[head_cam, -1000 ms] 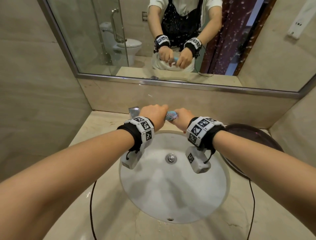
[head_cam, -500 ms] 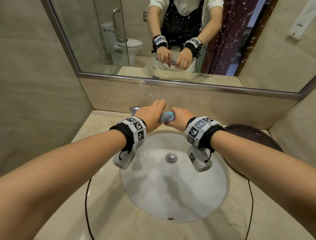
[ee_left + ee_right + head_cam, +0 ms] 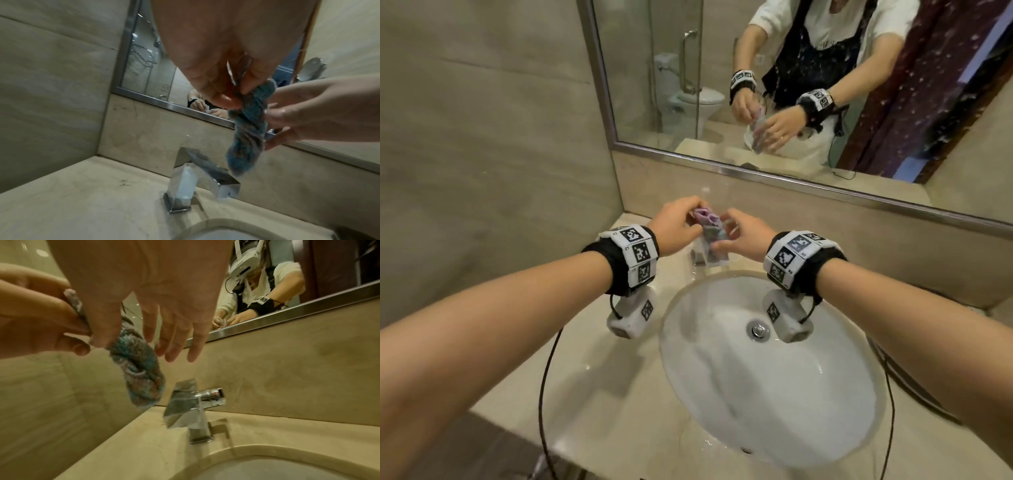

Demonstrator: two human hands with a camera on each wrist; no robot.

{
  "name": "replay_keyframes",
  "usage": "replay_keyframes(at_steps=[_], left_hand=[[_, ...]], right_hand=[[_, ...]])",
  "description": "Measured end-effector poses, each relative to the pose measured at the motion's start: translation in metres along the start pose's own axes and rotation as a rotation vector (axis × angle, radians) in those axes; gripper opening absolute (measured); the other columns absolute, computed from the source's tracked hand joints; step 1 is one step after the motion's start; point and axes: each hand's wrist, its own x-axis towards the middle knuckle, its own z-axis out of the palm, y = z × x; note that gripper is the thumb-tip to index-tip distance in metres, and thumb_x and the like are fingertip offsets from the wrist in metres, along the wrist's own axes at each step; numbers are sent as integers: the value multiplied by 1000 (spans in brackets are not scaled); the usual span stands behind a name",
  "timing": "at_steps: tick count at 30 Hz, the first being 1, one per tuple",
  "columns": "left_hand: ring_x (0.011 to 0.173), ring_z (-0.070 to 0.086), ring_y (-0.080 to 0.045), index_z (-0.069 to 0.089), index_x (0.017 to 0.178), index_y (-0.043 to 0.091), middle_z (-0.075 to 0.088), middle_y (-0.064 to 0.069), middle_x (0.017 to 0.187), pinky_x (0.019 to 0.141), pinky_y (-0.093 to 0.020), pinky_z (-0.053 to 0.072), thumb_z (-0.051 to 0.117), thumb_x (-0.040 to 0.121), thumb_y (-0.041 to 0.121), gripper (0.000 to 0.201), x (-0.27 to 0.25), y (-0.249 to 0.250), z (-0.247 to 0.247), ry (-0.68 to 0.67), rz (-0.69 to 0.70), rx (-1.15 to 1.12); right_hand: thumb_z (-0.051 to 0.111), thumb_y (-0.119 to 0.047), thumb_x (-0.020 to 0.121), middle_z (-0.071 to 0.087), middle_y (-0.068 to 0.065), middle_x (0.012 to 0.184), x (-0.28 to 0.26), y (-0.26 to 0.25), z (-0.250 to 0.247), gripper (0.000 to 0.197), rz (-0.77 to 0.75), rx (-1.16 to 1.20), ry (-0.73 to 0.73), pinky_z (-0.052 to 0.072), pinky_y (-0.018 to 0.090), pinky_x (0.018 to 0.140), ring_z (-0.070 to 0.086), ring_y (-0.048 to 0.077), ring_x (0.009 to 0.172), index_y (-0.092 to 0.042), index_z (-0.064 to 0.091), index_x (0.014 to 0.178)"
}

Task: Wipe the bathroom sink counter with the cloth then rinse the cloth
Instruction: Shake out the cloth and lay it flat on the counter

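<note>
A twisted blue and purple cloth [image 3: 709,224] [image 3: 249,128] [image 3: 136,365] hangs upright above the chrome faucet [image 3: 197,178] [image 3: 192,407]. My left hand [image 3: 677,224] [image 3: 230,95] pinches its top end between thumb and fingers. My right hand [image 3: 739,233] [image 3: 144,340] is beside the cloth. Its fingers [image 3: 176,344] are straight and spread, and its thumb touches the cloth's lower part. The white sink [image 3: 774,383] lies below and nearer me, set into the beige stone counter [image 3: 602,394].
A mirror [image 3: 825,85] runs along the back wall and reflects both hands with the cloth. A tiled wall [image 3: 482,154] closes the left side. The rim of a dark round basin [image 3: 914,397] shows under my right forearm. Cables hang from both wristbands.
Before, both hands gripped the cloth held level over the sink. Now it hangs upright from my left hand over the faucet, and my right hand has loosened with its fingers straight.
</note>
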Motion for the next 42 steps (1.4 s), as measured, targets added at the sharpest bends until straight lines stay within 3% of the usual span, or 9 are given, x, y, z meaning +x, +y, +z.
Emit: replay_keyframes(at_steps=[4, 7, 9, 16, 27, 32, 37, 39, 42], left_hand=[[84, 65, -31, 60, 105, -1, 67, -21, 94, 78, -43, 55, 59, 81, 1, 24, -14, -26, -19, 94, -98, -55], [58, 61, 5, 60, 101, -4, 66, -13, 85, 62, -15, 53, 62, 85, 6, 19, -28, -44, -32, 129, -140, -129], [46, 55, 12, 60, 94, -1, 63, -8, 77, 51, -4, 42, 63, 86, 11, 15, -38, -53, -39, 159, -174, -157], [39, 50, 7, 43, 63, 20, 51, 3, 56, 45, -4, 38, 59, 90, 17, 32, -72, -71, -59, 223, -247, -187], [46, 53, 9, 52, 78, 18, 59, -3, 71, 49, -9, 38, 59, 88, 12, 14, -114, -117, -77, 166, -451, 32], [58, 56, -2, 51, 91, 13, 60, -4, 78, 49, -4, 41, 50, 95, 24, 12, -112, -112, -83, 352, -455, -204], [86, 59, -14, 60, 109, 8, 65, -5, 99, 73, -18, 48, 66, 84, 24, 30, -106, -88, -78, 226, -323, -187], [81, 55, -14, 64, 101, 4, 64, -3, 88, 65, -7, 41, 66, 84, 18, 21, -103, -84, -74, 199, -277, -85], [71, 45, -15, 65, 85, -1, 54, -4, 70, 59, -18, 35, 58, 90, 15, 19, -102, -83, -75, 279, -286, -102]], right_hand=[[64, -30, 86, 63, 11, 118, 13, -27, 13, 44, -115, 84, 16, 47, 29, 84, 56, 17, 94, -9, 55, 123], [61, -33, 88, 65, 7, 107, 20, -42, 25, 38, -163, 123, 19, 49, 30, 82, 59, 20, 93, -11, 57, 119], [61, -37, 87, 64, 3, 96, 25, -52, 35, 36, -184, 141, 45, 50, 32, 81, 60, 20, 88, -11, 60, 112], [54, -26, 93, 55, -2, 58, 42, -87, 60, 35, -202, 283, 28, 44, 26, 62, 51, 12, 56, -26, 50, 58], [51, -20, 93, 60, 7, 69, 56, -101, 73, 25, -210, 313, 155, 54, 49, 80, 63, 32, 73, -19, 59, 69], [51, -22, 94, 57, -6, 64, 49, -108, 72, 24, -262, 292, 86, 55, 43, 80, 61, 23, 76, -24, 60, 72], [49, -19, 95, 57, -7, 58, 45, -117, 70, 34, -297, 329, 81, 52, 27, 61, 58, 1, 46, -30, 56, 63], [49, -18, 95, 56, -6, 57, 44, -119, 69, 35, -294, 369, 79, 48, 19, 54, 55, -1, 40, -29, 55, 62], [49, -17, 95, 56, -5, 56, 41, -120, 71, 35, -282, 361, 99, 47, 17, 52, 53, -2, 37, -25, 56, 62]])
